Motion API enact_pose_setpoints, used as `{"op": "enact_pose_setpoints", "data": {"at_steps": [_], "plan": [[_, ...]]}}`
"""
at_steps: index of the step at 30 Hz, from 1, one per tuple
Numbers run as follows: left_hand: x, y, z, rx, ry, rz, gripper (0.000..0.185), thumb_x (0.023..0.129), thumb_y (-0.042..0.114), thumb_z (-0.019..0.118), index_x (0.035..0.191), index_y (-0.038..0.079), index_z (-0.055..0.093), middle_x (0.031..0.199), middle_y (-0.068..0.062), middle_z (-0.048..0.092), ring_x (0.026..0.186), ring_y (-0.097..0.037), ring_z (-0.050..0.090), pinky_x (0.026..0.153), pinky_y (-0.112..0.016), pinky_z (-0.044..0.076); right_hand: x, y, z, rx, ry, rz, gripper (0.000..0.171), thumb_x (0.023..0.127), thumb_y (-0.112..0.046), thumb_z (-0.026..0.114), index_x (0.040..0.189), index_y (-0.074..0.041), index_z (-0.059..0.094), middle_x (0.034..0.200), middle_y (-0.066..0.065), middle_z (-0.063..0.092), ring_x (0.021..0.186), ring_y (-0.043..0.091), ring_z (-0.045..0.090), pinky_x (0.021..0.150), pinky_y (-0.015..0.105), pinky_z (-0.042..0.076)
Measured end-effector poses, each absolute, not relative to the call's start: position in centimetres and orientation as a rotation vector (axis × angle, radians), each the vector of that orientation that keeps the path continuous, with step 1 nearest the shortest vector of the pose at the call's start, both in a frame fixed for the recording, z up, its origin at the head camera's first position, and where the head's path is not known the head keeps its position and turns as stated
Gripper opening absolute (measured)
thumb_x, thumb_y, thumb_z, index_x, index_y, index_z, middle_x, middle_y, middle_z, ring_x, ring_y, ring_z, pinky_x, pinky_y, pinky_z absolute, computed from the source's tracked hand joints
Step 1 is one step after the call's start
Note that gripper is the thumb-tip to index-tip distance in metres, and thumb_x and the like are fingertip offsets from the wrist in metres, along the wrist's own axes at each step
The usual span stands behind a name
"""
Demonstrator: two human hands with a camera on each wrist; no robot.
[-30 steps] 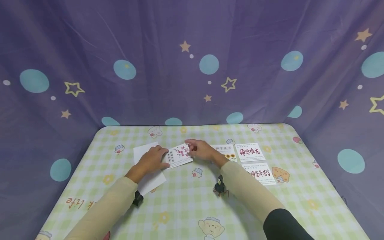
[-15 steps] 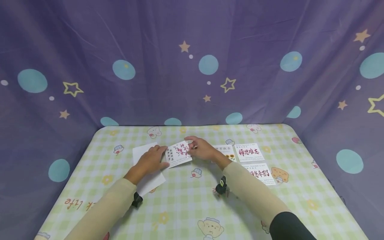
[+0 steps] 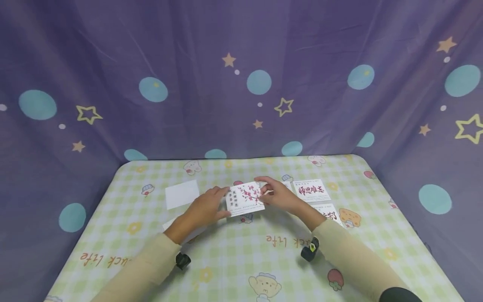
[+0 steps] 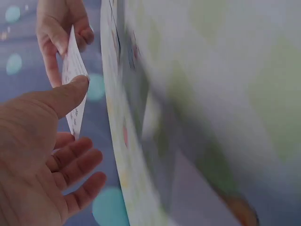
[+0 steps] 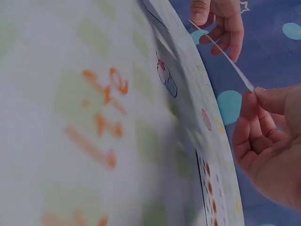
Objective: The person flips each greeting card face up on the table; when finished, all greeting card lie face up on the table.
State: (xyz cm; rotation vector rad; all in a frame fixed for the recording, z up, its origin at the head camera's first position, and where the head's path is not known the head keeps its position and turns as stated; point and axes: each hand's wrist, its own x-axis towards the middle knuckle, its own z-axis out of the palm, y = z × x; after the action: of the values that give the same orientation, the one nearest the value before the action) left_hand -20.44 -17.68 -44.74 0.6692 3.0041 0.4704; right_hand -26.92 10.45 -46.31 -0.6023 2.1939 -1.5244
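Observation:
A white greeting card (image 3: pixel 245 199) printed with pink blossoms and a column of dark characters is held up over the table, tilted. My left hand (image 3: pixel 205 209) grips its left end, the thumb on the near side and fingertips behind, as the left wrist view shows. At the right end, my right hand (image 3: pixel 279 195) pinches the card between thumb and index finger, its other fingers curled in. Edge-on in the right wrist view, the card (image 5: pixel 233 63) looks like a thin strip between both hands.
A blank white card (image 3: pixel 183 194) lies at left; another (image 3: pixel 168 224) is partly under the left wrist. At right lie two cards with red characters, one upper (image 3: pixel 311 191) and one lower (image 3: pixel 329 213). A further card (image 3: pixel 288 185) is mostly hidden behind the right hand.
Both hands have carried the blossom card to the right, away from the blank cards. The left hand has uncovered the upper blank card; the right arm now covers more of the printed cards.

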Motion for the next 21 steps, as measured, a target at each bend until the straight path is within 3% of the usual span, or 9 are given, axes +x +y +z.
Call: {"op": "enact_pose_setpoints", "data": {"at_steps": [10,21], "plan": [[-19.4,-11.7,-45.6,0.876,2.942,0.444,0.085,0.086,0.046,0.080,0.151,0.003,0.045,0.131,-0.012,0.061,0.115,-0.025,0.062,0.094,-0.040,0.055,-23.6,17.1,-45.9,-0.481,2.319,-1.426,0.066,0.090,-0.002,0.068,0.152,-0.008,0.044,0.096,0.008,0.059,0.074,0.019,0.064,0.066,0.031,0.055],[-19.1,-7.3,-46.8,0.847,2.870,0.363,0.085,0.085,0.047,0.080,0.152,0.005,0.046,0.131,-0.010,0.061,0.114,-0.023,0.063,0.095,-0.038,0.055,-21.5,20.6,-46.9,-0.385,2.384,-1.351,0.065,0.089,-0.001,0.071,0.149,-0.003,0.046,0.096,0.010,0.059,0.064,0.018,0.060,0.057,0.030,0.052]]}}
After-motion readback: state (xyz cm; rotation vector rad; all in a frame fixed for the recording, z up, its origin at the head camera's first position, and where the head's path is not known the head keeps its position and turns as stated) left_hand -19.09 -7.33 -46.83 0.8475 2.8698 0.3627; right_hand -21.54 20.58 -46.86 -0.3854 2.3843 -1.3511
